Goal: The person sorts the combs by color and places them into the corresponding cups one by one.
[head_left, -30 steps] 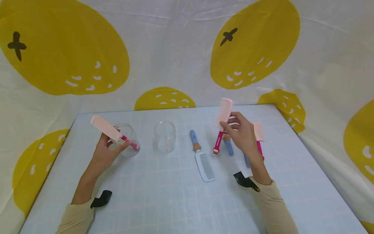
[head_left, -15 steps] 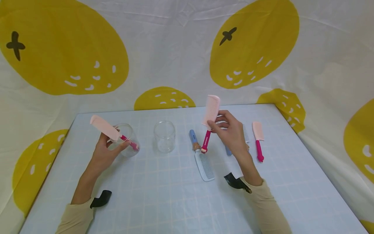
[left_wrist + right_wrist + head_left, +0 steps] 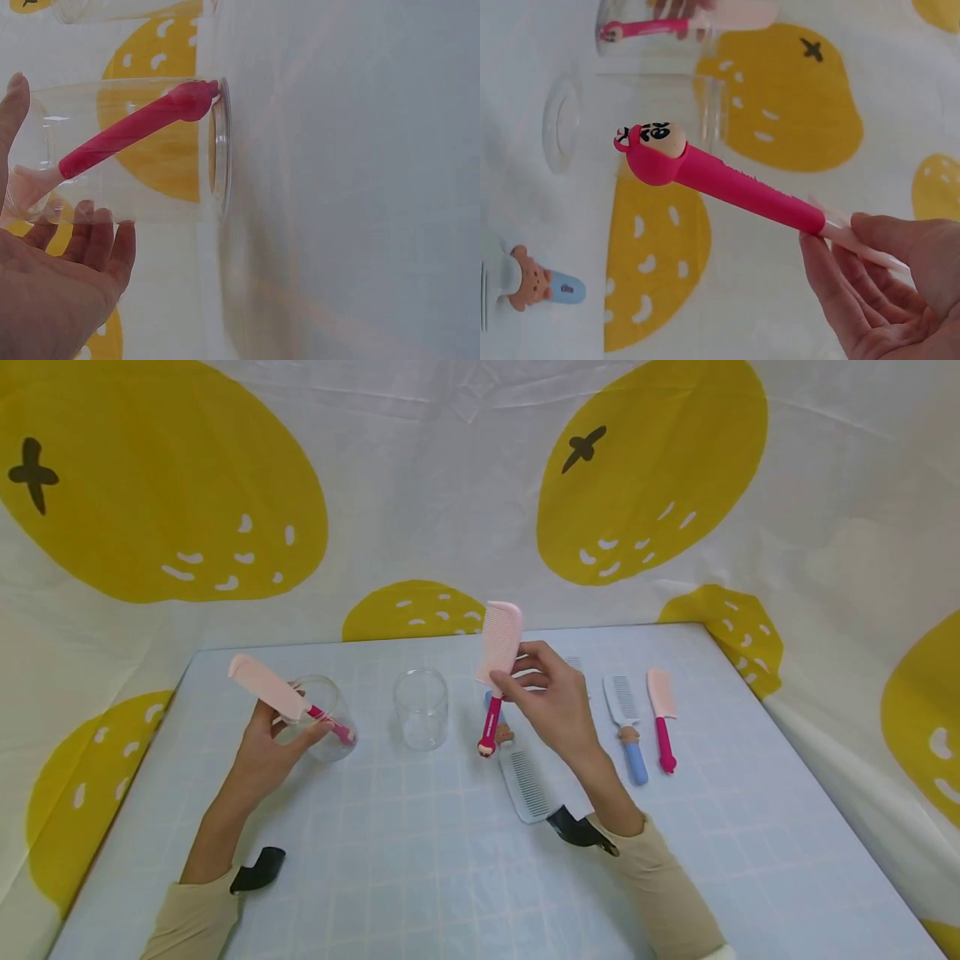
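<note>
My left hand (image 3: 266, 756) grips a clear glass cup (image 3: 161, 176) near its rim. Inside that cup leans a pink comb (image 3: 266, 685), its magenta handle (image 3: 124, 139) down and its toothed end sticking out over the rim to the left. Thumb and fingers of my right hand (image 3: 551, 706) pinch a second pink comb (image 3: 500, 639) where the comb part meets the handle. This comb is held in the air, handle (image 3: 742, 191) pointing down, a small character head at its tip. A second clear glass cup (image 3: 422, 714) stands upright just left of it.
A light blue comb (image 3: 528, 787) lies below the right hand, partly covered. Another blue comb (image 3: 573, 663) is mostly hidden behind that hand. Further right lie a blue comb (image 3: 622, 702) and a pink comb (image 3: 662, 693). A patterned cloth (image 3: 450, 485) hangs behind the table.
My right hand has carried its pink comb leftward, from above the right-hand combs toward the second glass cup, uncovering a blue comb. My left hand stays on its cup.
</note>
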Demonstrator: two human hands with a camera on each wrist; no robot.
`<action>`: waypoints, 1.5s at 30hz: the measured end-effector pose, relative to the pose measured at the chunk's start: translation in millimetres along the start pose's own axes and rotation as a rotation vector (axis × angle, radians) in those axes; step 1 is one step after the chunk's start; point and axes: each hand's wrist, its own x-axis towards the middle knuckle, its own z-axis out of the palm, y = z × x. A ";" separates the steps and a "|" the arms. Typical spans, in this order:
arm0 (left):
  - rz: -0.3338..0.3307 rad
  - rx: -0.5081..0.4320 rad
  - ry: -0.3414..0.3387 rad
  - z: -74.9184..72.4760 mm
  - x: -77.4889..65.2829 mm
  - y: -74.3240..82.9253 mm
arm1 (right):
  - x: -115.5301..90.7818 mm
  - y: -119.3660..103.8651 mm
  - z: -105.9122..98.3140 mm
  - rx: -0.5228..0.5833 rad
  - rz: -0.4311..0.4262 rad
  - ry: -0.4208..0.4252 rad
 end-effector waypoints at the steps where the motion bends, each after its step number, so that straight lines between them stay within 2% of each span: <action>1: 0.004 0.000 0.000 -0.1 -0.1 -0.4 | 0.2 -1.7 2.5 0.012 -0.001 -0.004; 7: 0.007 -0.005 0.001 -0.7 -0.4 -2.8 | 0.2 -13.1 17.5 0.084 -0.002 -0.032; 19: 0.013 -0.017 -0.006 -0.6 1.0 -2.5 | 3.0 -25.8 47.9 0.103 -0.065 -0.052; 27: 0.019 -0.028 -0.012 -2.0 1.6 -5.2 | 7.7 -33.2 70.0 0.164 -0.113 -0.056; 35: 0.025 -0.022 -0.006 -0.3 3.6 -4.6 | 12.4 -39.9 85.6 0.190 -0.144 -0.011; 45: 0.047 -0.021 0.006 1.4 1.3 -3.9 | 15.8 -47.1 105.1 0.267 -0.176 0.097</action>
